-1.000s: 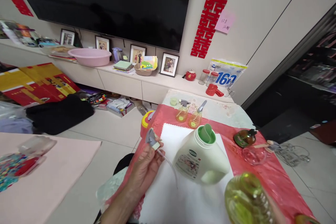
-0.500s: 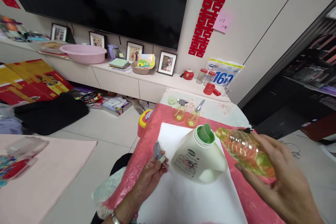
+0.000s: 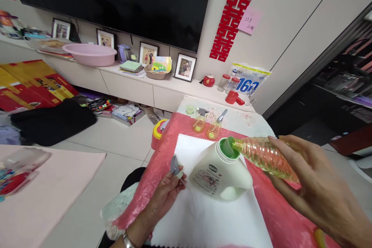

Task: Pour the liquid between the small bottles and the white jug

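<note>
My right hand (image 3: 314, 178) is wrapped round a clear yellow spray bottle (image 3: 266, 155) without its top. The bottle lies tilted nearly flat, its neck at the green spout in the mouth of a pale green detergent jug (image 3: 221, 178). Whether liquid is flowing I cannot tell. Left of the jug, my left hand (image 3: 167, 192) pinches a grey spray nozzle (image 3: 175, 166) by its pale collar. The jug stands upright on a white sheet (image 3: 177, 224). Two small yellow spray bottles with grey tops, one on the left (image 3: 199, 124) and one on the right (image 3: 213, 128), stand behind it.
A red cloth (image 3: 157, 170) covers the table under the white sheet. Behind stands a long cabinet (image 3: 124, 87) with a pink basin (image 3: 90, 54), picture frames and red-lidded jars (image 3: 225, 82). At left is a pink table (image 3: 66, 178) with a plastic box of coloured pieces.
My right hand has brought the yellow bottle up from the lower right, tipped it over and moved it left to the jug's mouth. My left hand keeps hold of the spray nozzle.
</note>
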Demonstrator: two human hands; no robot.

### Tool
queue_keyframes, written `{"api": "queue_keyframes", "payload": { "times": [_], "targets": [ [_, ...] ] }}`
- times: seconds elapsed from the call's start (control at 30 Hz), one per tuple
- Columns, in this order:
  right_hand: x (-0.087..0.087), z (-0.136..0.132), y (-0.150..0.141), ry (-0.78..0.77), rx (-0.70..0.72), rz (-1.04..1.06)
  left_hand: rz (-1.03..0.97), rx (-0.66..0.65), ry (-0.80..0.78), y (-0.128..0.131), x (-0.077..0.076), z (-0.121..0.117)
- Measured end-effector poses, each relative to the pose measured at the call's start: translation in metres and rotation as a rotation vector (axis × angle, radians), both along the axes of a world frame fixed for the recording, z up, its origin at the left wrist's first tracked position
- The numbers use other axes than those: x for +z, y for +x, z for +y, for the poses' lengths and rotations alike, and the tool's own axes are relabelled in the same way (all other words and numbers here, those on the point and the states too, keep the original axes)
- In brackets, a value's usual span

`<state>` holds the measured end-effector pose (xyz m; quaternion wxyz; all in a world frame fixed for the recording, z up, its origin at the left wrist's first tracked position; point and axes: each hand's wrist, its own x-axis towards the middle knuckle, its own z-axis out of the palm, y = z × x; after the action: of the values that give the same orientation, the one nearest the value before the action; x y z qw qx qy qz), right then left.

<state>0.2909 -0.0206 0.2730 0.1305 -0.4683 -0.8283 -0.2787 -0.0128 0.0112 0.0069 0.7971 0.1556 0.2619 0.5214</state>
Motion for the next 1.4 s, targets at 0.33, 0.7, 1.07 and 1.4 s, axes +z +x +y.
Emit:
{"api": "queue_keyframes", "payload": {
  "times": [0.33,0.7,1.07,1.4],
  "targets": [
    [0.020,0.004,-0.009,0.017,-0.027,-0.171,0.006,-0.009,0.007,0.000,-0.001,0.000],
    [0.030,0.007,-0.006,0.052,-0.029,-0.235,-0.003,-0.004,0.009,0.000,-0.001,0.000],
    [0.041,0.004,0.000,0.042,-0.024,-0.261,-0.002,-0.002,0.005,0.000,-0.002,0.000],
    [0.050,0.010,-0.003,0.088,0.038,-0.316,-0.005,-0.005,0.008,0.001,-0.004,0.001]
  ]
}}
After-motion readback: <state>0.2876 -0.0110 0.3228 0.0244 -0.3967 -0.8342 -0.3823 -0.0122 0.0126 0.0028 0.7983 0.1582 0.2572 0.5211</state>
